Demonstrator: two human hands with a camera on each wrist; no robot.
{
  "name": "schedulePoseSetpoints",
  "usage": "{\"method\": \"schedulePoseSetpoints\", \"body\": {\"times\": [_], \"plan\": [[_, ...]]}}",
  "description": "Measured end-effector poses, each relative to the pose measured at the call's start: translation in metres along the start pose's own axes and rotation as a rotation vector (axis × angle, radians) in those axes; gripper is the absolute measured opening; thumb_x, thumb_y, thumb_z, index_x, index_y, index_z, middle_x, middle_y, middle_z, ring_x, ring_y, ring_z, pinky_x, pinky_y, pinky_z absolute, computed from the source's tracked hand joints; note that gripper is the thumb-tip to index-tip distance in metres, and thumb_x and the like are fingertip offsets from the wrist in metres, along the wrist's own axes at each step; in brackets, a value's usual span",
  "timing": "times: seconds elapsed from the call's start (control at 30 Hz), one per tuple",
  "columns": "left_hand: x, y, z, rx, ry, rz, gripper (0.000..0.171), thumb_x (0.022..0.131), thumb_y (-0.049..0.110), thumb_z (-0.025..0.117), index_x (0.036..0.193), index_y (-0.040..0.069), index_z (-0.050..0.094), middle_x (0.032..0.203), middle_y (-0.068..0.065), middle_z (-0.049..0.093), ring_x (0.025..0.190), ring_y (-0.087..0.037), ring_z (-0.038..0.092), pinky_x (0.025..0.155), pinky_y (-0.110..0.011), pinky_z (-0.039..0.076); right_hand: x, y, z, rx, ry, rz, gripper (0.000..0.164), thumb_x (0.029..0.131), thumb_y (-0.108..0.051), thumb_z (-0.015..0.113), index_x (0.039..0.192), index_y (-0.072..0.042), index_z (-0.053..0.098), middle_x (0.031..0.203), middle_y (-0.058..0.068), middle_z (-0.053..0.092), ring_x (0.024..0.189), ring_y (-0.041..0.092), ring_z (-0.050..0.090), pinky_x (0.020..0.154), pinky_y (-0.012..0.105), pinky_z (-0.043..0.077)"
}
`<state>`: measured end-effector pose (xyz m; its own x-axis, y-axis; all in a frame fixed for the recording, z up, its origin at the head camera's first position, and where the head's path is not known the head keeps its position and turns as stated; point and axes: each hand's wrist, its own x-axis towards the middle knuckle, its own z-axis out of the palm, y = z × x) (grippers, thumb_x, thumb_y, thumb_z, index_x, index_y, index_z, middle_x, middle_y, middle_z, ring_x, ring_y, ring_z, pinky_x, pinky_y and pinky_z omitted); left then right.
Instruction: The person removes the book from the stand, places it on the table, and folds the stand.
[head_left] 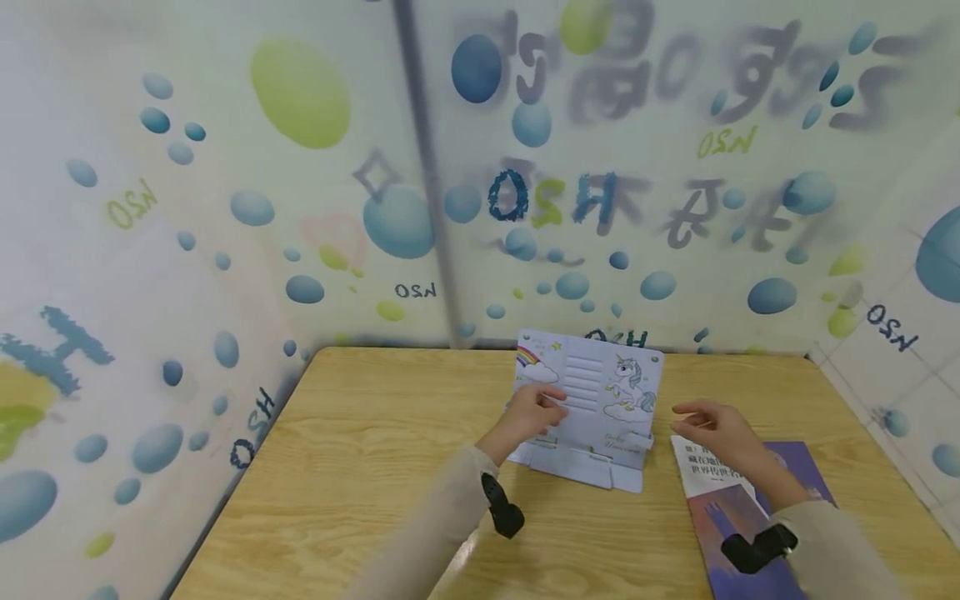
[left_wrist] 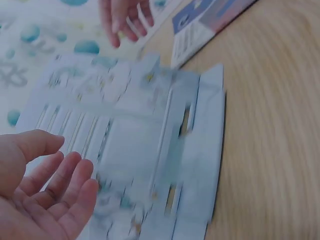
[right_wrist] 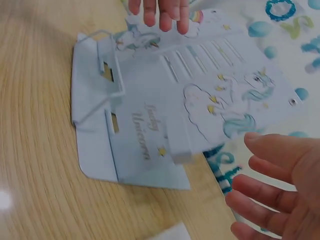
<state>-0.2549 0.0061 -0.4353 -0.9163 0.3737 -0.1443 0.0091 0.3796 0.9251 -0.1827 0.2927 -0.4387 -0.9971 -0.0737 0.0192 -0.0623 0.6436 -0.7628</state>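
Note:
A white book stand (head_left: pixel 588 437) with a rainbow and a unicorn printed on it leans back, upright on the table. Its back panel has a row of slots, and a ledge with small clips runs along the bottom. In front of its left side is my left hand (head_left: pixel 531 414), fingers loosely bent and holding nothing. Off the stand's right edge, my right hand (head_left: pixel 716 429) hovers with relaxed fingers and a bare palm. The right wrist view shows the "Lucky Unicorn" lettering (right_wrist: pixel 142 132) and a wire holder (right_wrist: pixel 120 75) at the ledge.
Beneath my right hand lies a book (head_left: pixel 731 525) with a white and purple cover, overlapping another purple book (head_left: pixel 802 462). The wooden table (head_left: pixel 360 467) meets a wall (head_left: pixel 360 250) hung with a dotted, lettered covering at the back.

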Motion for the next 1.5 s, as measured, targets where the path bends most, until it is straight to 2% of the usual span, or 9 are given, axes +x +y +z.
{"method": "schedulePoseSetpoints", "body": {"times": [0.1,0.23,0.33,0.43,0.6,0.73,0.9,1.07,1.5], "plan": [[0.002,-0.009,-0.023,-0.006,0.061,-0.003,0.023,0.085,0.009,0.064,0.107,0.0,0.063,0.077,-0.005,0.061,0.07,-0.021,0.06,0.06,-0.032,0.051,0.004,-0.003,0.01,0.023,0.005,0.026,0.044,0.089,-0.023,0.062,0.119,0.008,0.054,0.099,0.019,0.062,0.087,0.03,0.057,0.067,0.036,0.049],[0.006,-0.021,-0.044,0.001,0.195,-0.012,0.023,0.084,0.008,0.065,0.105,-0.001,0.063,0.082,-0.009,0.061,0.072,-0.018,0.057,0.063,-0.032,0.05,0.008,-0.005,0.02,0.052,0.037,0.063,0.046,0.088,-0.024,0.062,0.119,0.008,0.053,0.097,0.021,0.062,0.086,0.03,0.058,0.064,0.034,0.048],[0.011,-0.027,-0.049,-0.005,0.277,-0.033,0.027,0.082,0.008,0.067,0.106,-0.002,0.063,0.091,-0.012,0.061,0.081,-0.021,0.057,0.067,-0.031,0.049,0.01,-0.005,0.026,0.082,0.073,0.091,0.046,0.088,-0.025,0.063,0.118,0.009,0.054,0.094,0.019,0.063,0.083,0.026,0.059,0.063,0.033,0.047],[0.017,-0.031,-0.048,-0.065,0.311,-0.051,0.032,0.08,0.007,0.069,0.109,-0.003,0.061,0.098,-0.015,0.06,0.092,-0.026,0.057,0.075,-0.034,0.049,0.013,-0.005,0.032,0.128,0.106,0.116,0.046,0.087,-0.024,0.064,0.117,0.009,0.055,0.092,0.016,0.064,0.081,0.02,0.059,0.065,0.029,0.047],[0.026,-0.035,-0.04,-0.164,0.312,-0.055,0.033,0.08,0.007,0.069,0.11,-0.003,0.06,0.097,-0.013,0.06,0.09,-0.024,0.058,0.076,-0.032,0.048,0.016,-0.007,0.041,0.199,0.146,0.166,0.047,0.086,-0.024,0.065,0.116,0.009,0.055,0.095,0.015,0.063,0.08,0.01,0.056,0.066,0.025,0.048],[0.03,-0.035,-0.036,-0.172,0.297,-0.051,0.027,0.083,0.009,0.068,0.106,-0.003,0.061,0.088,-0.008,0.06,0.08,-0.018,0.055,0.068,-0.027,0.046,0.018,-0.008,0.046,0.229,0.181,0.209,0.046,0.085,-0.025,0.067,0.114,0.009,0.055,0.094,0.012,0.062,0.077,0.007,0.054,0.065,0.024,0.048],[0.031,-0.034,-0.035,-0.16,0.293,-0.065,0.021,0.084,0.012,0.067,0.101,-0.001,0.062,0.083,-0.005,0.057,0.076,-0.015,0.052,0.065,-0.025,0.043,0.022,-0.004,0.049,0.213,0.227,0.234,0.037,0.084,-0.022,0.067,0.105,0.008,0.06,0.088,0.008,0.062,0.073,0.007,0.053,0.061,0.02,0.046],[0.031,-0.038,-0.038,-0.137,0.282,-0.062,0.018,0.085,0.013,0.066,0.098,0.0,0.062,0.084,-0.005,0.057,0.076,-0.016,0.051,0.065,-0.026,0.043,0.028,-0.002,0.051,0.166,0.237,0.21,0.029,0.085,-0.017,0.066,0.1,0.008,0.061,0.085,0.009,0.062,0.071,0.009,0.054,0.059,0.02,0.046],[0.02,-0.051,-0.047,-0.103,0.204,0.011,0.017,0.088,0.012,0.062,0.098,-0.001,0.059,0.082,-0.004,0.053,0.075,-0.016,0.049,0.065,-0.026,0.041,0.045,-0.005,0.049,0.032,0.198,0.117,0.022,0.085,-0.012,0.065,0.096,0.007,0.062,0.081,0.011,0.063,0.072,0.018,0.057,0.058,0.027,0.044]]}}
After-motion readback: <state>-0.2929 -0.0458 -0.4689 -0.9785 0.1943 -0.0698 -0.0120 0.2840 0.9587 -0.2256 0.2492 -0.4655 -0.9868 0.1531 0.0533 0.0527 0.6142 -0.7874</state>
